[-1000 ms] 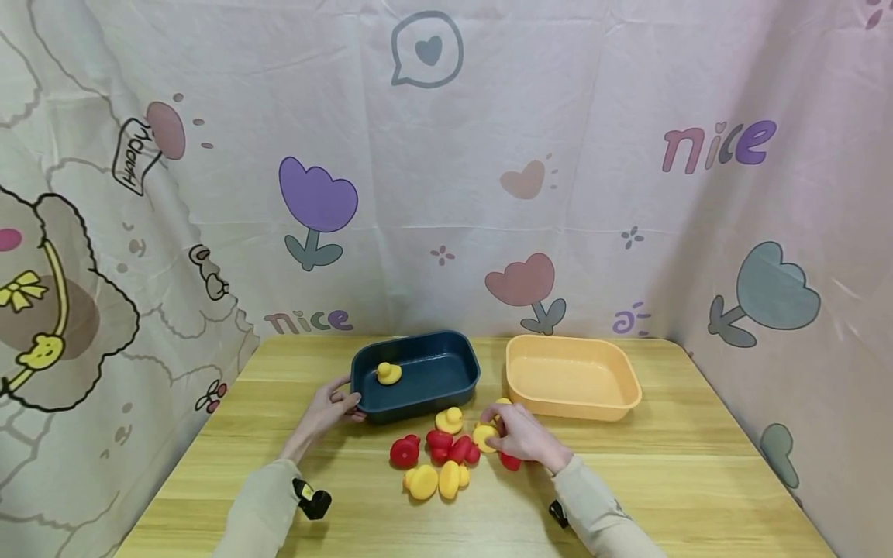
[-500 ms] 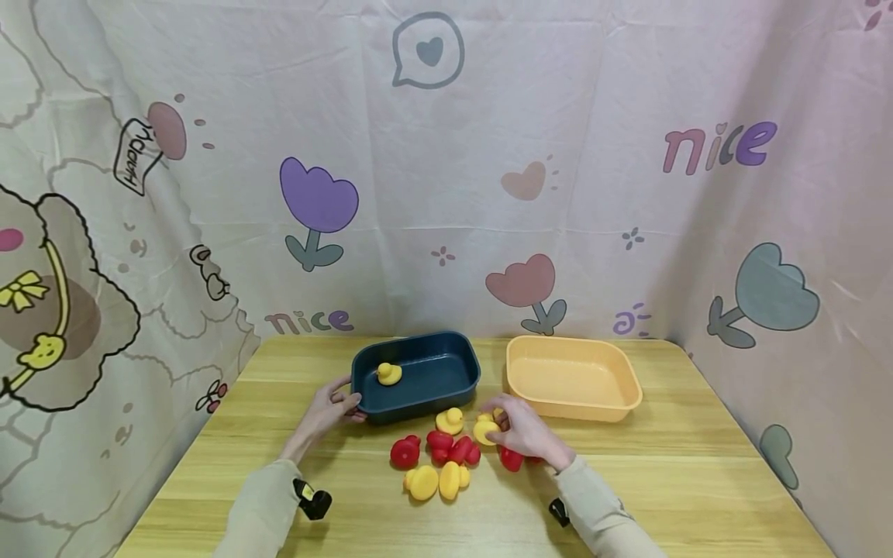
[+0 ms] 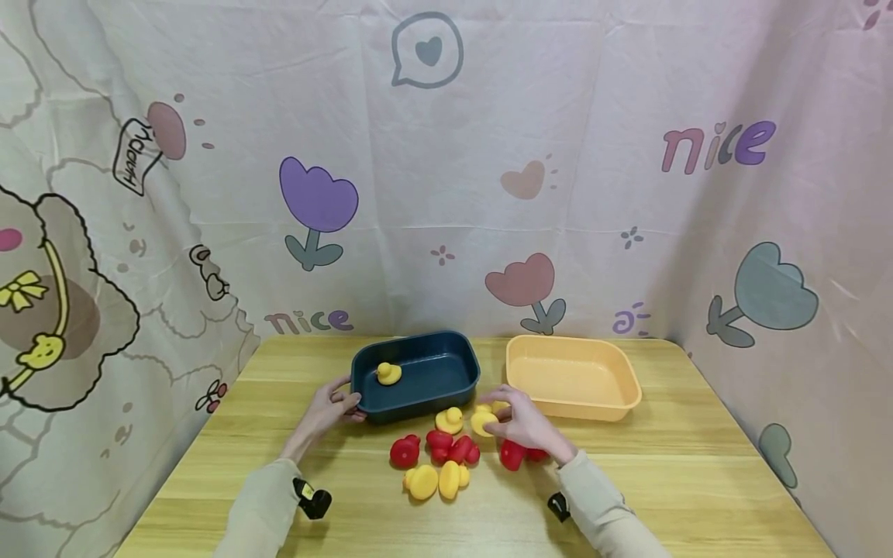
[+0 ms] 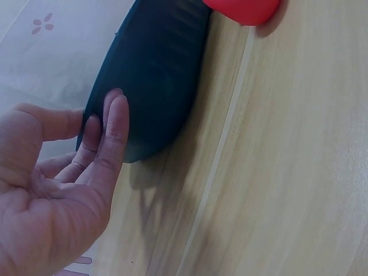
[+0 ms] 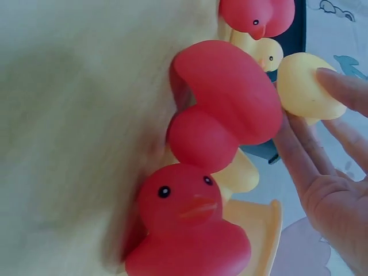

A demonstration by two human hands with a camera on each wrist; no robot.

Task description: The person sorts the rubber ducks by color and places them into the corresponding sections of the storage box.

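Duck [image 5: 302, 86], yellow, pinched by right hand [image 3: 522, 422]; left hand [image 3: 331, 406] grips blue tray [image 3: 436, 375].

Wood-grain table [image 3: 684, 457], pale backdrop [image 3: 432, 155], purple tulip print [image 3: 318, 200]

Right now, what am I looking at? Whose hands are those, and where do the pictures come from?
No robot here: just a person's left hand and right hand, each working as a grip. The wide picture is seen from the head; the closer ones come from the wrists. On the wooden table lie red ducks, yellow ducks, a dark blue tray and a pale orange tray. The left grip holds the blue tray's edge; the right grip pinches a yellow duck. Another sits in the blue tray.
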